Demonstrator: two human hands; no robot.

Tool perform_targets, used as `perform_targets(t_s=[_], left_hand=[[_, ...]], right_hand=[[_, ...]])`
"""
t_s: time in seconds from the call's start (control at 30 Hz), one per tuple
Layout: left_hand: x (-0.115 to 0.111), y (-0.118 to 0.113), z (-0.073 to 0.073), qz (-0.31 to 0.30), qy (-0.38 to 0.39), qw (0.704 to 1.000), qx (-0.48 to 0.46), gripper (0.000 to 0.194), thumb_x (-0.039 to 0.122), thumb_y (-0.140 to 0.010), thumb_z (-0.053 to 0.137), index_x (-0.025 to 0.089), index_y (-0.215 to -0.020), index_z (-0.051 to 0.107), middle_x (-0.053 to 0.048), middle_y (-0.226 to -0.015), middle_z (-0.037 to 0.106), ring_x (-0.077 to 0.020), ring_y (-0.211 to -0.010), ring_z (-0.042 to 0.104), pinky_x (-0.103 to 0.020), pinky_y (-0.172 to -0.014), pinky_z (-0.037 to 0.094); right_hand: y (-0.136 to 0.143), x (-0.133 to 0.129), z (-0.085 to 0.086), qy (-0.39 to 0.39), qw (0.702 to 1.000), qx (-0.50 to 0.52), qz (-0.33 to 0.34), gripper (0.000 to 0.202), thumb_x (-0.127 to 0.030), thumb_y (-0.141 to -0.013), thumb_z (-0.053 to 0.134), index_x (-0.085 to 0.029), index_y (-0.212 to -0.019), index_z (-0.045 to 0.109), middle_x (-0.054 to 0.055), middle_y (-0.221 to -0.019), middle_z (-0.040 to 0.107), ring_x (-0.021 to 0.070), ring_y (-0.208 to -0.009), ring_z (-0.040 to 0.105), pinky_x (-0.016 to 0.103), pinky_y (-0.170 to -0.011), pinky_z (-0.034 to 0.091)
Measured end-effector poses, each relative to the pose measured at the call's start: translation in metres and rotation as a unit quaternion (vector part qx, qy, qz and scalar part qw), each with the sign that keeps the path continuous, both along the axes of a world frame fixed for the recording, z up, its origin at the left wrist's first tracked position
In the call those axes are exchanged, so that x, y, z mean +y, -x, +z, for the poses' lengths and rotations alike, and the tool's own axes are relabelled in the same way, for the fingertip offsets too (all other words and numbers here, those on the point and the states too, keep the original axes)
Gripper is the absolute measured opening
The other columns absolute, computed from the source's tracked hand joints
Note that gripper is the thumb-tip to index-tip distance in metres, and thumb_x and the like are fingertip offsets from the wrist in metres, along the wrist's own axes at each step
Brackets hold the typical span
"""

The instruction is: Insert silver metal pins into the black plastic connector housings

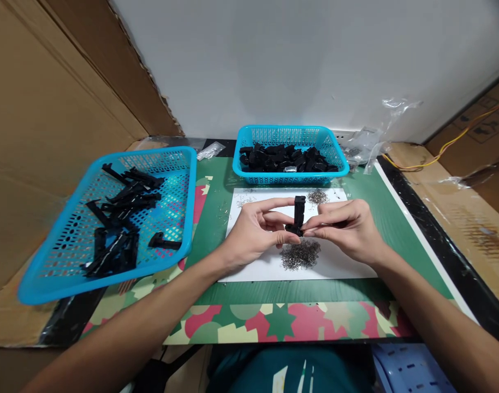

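Note:
A black plastic part (299, 210) stands upright between my hands, above the white sheet of paper (249, 267). My left hand (260, 226) grips it from the left, thumb at its lower end and index finger at its top. From the right, my right hand (343, 226) pinches at its lower end with thumb and index finger; whatever lies between those fingertips is too small to make out. Just below the hands lies a heap of small metal pieces (301, 255). A smaller heap of metal pieces (317, 196) sits behind the right hand.
A blue basket (188, 213) with several long black parts stands at the left. Another blue basket (290, 177), full of black pieces, is at the back. Plastic bags (362, 147) lie by the wall, near a yellow cable (441, 150). Cardboard (69, 109) walls the left side.

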State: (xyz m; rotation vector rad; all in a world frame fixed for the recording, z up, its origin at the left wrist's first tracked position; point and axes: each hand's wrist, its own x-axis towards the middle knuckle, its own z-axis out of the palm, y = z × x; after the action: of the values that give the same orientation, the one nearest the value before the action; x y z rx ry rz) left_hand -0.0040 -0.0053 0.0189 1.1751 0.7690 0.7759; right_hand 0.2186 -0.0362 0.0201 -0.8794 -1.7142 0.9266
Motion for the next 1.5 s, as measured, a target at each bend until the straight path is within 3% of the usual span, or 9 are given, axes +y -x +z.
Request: perform_targets(t_s=[0.23, 0.43, 0.7, 0.8, 0.9, 1.03, 1.2, 1.37, 1.5], left_hand=[[-0.002, 0.0, -0.002, -0.01, 0.016, 1.0, -0.014, 0.063, 0.028, -0.063, 0.101, 0.014, -0.119, 0.077, -0.003, -0.074, 0.076, -0.0091, -0.045, 0.062, -0.019, -0.043, 0.052], [-0.001, -0.001, -0.004, -0.019, -0.012, 0.999, -0.027, 0.042, 0.039, -0.074, 0.095, 0.013, -0.103, 0.082, -0.007, -0.079, 0.078, -0.01, -0.051, 0.067, -0.017, -0.045, 0.05], [0.001, 0.001, -0.005, -0.053, -0.034, 0.998, -0.013, 0.047, 0.051, -0.084, 0.085, 0.01, -0.107, 0.083, -0.006, -0.061, 0.072, -0.0112, -0.047, 0.063, -0.018, -0.04, 0.045], [0.002, 0.002, -0.007, -0.069, -0.048, 0.996, 0.014, 0.046, 0.051, -0.089, 0.08, 0.009, -0.108, 0.083, -0.009, -0.066, 0.075, -0.0148, -0.053, 0.068, -0.021, -0.043, 0.048], [0.002, 0.003, -0.007, -0.028, -0.115, 0.99, 0.077, 0.038, 0.044, -0.092, 0.078, 0.014, -0.116, 0.082, -0.012, -0.089, 0.081, -0.0163, -0.067, 0.072, -0.023, -0.05, 0.052], [0.004, 0.005, -0.007, 0.016, -0.285, 0.942, 0.177, 0.033, 0.031, -0.087, 0.084, 0.019, -0.117, 0.08, -0.009, -0.116, 0.079, -0.0167, -0.083, 0.072, -0.025, -0.064, 0.057], [0.005, 0.01, -0.014, 0.009, -0.485, 0.831, 0.272, 0.014, 0.024, -0.092, 0.079, 0.021, -0.106, 0.081, -0.004, -0.104, 0.082, -0.018, -0.087, 0.074, -0.029, -0.074, 0.056], [0.006, 0.011, -0.022, 0.028, -0.503, 0.807, 0.309, 0.014, 0.024, -0.091, 0.081, 0.022, -0.105, 0.082, -0.003, -0.101, 0.083, -0.0191, -0.088, 0.076, -0.031, -0.075, 0.057], [0.005, 0.01, -0.021, 0.027, -0.506, 0.794, 0.336, 0.014, 0.026, -0.092, 0.079, 0.021, -0.105, 0.081, -0.003, -0.099, 0.083, -0.0201, -0.089, 0.075, -0.033, -0.077, 0.057]], right_hand=[[0.004, -0.001, 0.002, 0.043, 0.999, 0.012, -0.029, 0.004, -0.024, -0.081, 0.09, -0.022, -0.083, 0.088, 0.0, -0.057, 0.067, 0.0109, -0.051, 0.047, 0.027, -0.047, 0.034], [0.003, -0.003, 0.003, -0.039, 0.998, -0.016, -0.038, 0.008, -0.016, -0.085, 0.085, -0.022, -0.09, 0.088, 0.002, -0.063, 0.071, 0.0103, -0.051, 0.05, 0.027, -0.049, 0.034], [0.003, -0.006, 0.006, -0.118, 0.987, -0.093, -0.057, 0.013, -0.013, -0.09, 0.079, -0.02, -0.099, 0.086, 0.0, -0.065, 0.071, 0.01, -0.05, 0.052, 0.025, -0.049, 0.038], [0.001, -0.004, 0.002, -0.157, 0.978, -0.123, -0.056, 0.016, -0.012, -0.095, 0.072, -0.02, -0.099, 0.085, 0.001, -0.068, 0.072, 0.0112, -0.053, 0.057, 0.025, -0.051, 0.041], [-0.003, -0.001, -0.003, -0.197, 0.965, -0.158, -0.075, 0.016, -0.014, -0.097, 0.07, -0.02, -0.094, 0.085, 0.0, -0.064, 0.066, 0.0106, -0.052, 0.054, 0.025, -0.05, 0.038], [-0.007, 0.005, -0.012, -0.221, 0.949, -0.204, -0.091, 0.02, -0.019, -0.101, 0.067, -0.02, -0.091, 0.085, -0.002, -0.061, 0.061, 0.0098, -0.051, 0.052, 0.024, -0.05, 0.036], [-0.007, 0.008, -0.02, -0.211, 0.944, -0.247, -0.061, 0.028, -0.019, -0.105, 0.059, -0.021, -0.092, 0.085, 0.0, -0.065, 0.065, 0.0105, -0.054, 0.055, 0.025, -0.053, 0.036], [-0.009, 0.009, -0.018, -0.155, 0.942, -0.297, -0.034, 0.02, -0.024, -0.104, 0.062, -0.02, -0.108, 0.081, 0.003, -0.078, 0.068, 0.0151, -0.067, 0.062, 0.026, -0.061, 0.043], [-0.016, 0.01, -0.015, -0.144, 0.934, -0.328, -0.011, 0.033, -0.02, -0.107, 0.051, -0.021, -0.132, 0.072, 0.008, -0.096, 0.067, 0.0202, -0.084, 0.066, 0.032, -0.073, 0.053]])
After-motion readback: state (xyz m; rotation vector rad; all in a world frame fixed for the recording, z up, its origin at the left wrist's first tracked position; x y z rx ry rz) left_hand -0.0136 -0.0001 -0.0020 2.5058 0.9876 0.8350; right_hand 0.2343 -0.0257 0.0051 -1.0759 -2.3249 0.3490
